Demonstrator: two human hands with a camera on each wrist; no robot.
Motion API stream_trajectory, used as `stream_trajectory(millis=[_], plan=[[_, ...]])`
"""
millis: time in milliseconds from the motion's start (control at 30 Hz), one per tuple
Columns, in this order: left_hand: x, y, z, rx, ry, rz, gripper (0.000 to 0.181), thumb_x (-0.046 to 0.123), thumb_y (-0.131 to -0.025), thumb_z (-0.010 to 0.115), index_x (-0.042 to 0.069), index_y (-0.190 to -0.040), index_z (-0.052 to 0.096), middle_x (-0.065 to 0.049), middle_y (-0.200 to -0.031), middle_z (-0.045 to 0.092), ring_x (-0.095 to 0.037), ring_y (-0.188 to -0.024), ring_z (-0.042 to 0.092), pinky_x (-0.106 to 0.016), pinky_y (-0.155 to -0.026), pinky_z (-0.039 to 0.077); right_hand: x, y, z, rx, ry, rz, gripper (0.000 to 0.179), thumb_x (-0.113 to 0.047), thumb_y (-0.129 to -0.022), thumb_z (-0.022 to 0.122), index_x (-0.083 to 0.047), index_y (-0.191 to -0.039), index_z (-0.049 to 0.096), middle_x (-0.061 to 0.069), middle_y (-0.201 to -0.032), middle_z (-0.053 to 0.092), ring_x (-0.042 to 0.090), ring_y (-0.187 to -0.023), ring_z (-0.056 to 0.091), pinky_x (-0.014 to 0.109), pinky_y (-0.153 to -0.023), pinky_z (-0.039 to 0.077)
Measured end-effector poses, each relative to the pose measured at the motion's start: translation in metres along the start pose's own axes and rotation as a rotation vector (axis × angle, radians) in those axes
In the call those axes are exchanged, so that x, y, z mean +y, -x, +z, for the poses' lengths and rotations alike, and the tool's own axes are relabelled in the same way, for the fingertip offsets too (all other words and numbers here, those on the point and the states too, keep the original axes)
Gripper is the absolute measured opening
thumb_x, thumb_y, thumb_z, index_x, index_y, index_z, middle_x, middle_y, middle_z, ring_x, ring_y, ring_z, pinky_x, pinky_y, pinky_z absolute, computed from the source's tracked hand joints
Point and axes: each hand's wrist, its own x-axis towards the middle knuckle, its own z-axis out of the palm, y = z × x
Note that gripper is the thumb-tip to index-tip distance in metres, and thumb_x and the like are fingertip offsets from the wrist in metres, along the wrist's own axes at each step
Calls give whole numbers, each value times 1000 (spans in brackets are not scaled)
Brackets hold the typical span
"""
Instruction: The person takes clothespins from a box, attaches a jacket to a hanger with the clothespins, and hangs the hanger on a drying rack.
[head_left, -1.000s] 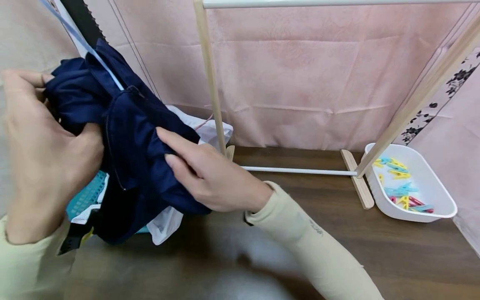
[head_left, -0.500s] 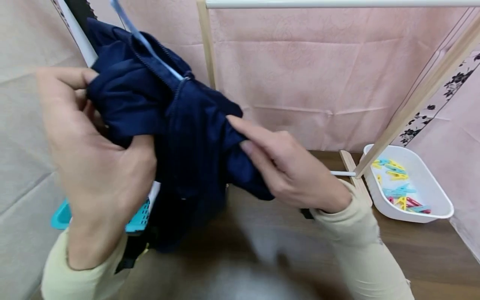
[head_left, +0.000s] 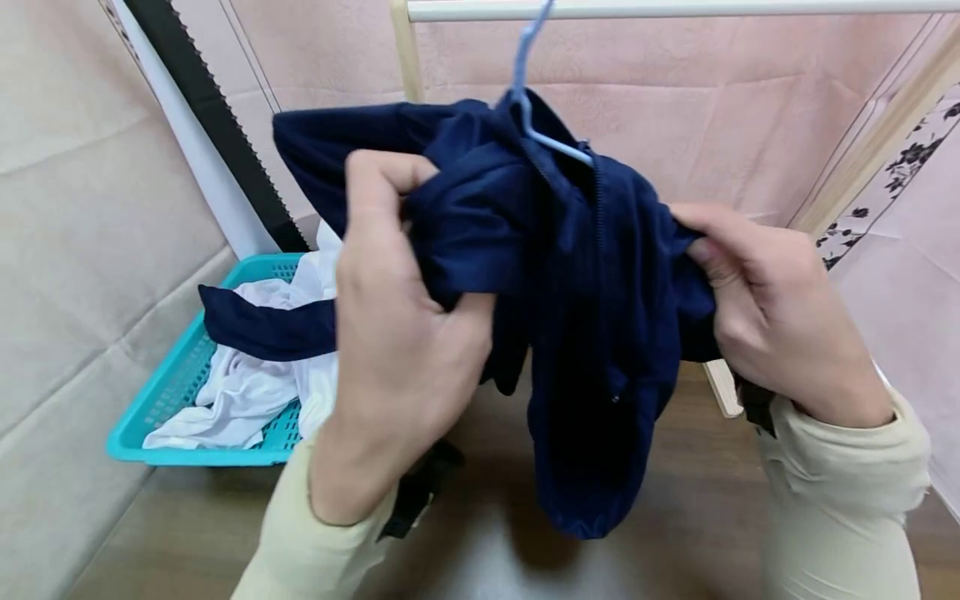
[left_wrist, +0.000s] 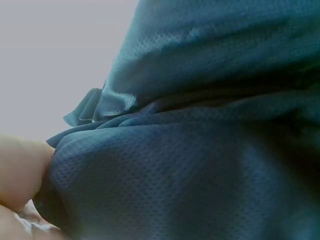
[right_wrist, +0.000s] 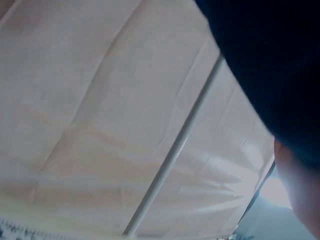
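Note:
A navy zip jacket point(head_left: 637, 275) hangs between the hands, with a light blue hanger point(head_left: 522, 58) showing at its open collar. My left hand point(head_left: 408, 333) grips a bunched part of the jacket, thumb in front and fingers partly hidden by cloth. On the other side my right hand point(head_left: 787, 308) pinches the jacket near its shoulder or sleeve. One sleeve point(head_left: 270, 325) sticks out to the left over the basket. Close mesh-like fabric point(left_wrist: 150, 180) fills much of the left wrist view. Dark cloth point(right_wrist: 270, 60) covers the upper right of the right wrist view.
A rack's white top bar point(head_left: 675, 10) runs behind the jacket, held by wooden posts point(head_left: 877, 133). On the floor at left stands a turquoise basket point(head_left: 150, 417) with white clothes point(head_left: 251, 392). Pink cloth point(head_left: 675, 125) covers the back wall.
Both hands have carried the jacket and hanger rightward, from over the basket to in front of the rack. The basket has come into view, and the tub of clothespins is now hidden.

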Motion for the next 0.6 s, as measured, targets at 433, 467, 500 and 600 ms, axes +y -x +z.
stream_trajectory(millis=[433, 467, 500, 600], plan=[[10, 29, 73, -129, 104, -60, 31, -2, -91, 68, -4, -115, 48, -17, -119, 56, -23, -115, 57, -24, -106, 45, 29, 45, -39, 201, 198, 252, 29, 7, -97, 44, 10, -107, 72, -37, -96, 56, -12, -80, 44, 8, -78, 32], [7, 31, 79, -149, 119, -67, 31, -1, -92, 67, -4, -116, 48, -16, -120, 55, -23, -115, 57, -23, -106, 45, 32, 48, -41, 212, 210, 257, 30, 7, -97, 43, 11, -106, 71, -37, -96, 54, -13, -83, 44, 9, -79, 31], [3, 34, 85, -166, 133, -73, 31, -1, -92, 67, -3, -117, 48, -16, -120, 54, -22, -115, 57, -22, -106, 45, 35, 51, -43, 219, 222, 259, 29, 8, -97, 43, 12, -106, 71, -37, -97, 53, -14, -85, 43, 9, -81, 30], [-7, 43, 105, -211, 166, -85, 30, 0, -94, 66, -3, -118, 47, -16, -122, 54, -21, -115, 57, -20, -106, 45, 46, 61, -46, 254, 232, 272, 31, 10, -96, 40, 14, -105, 70, -38, -98, 52, -16, -91, 44, 9, -84, 30]])
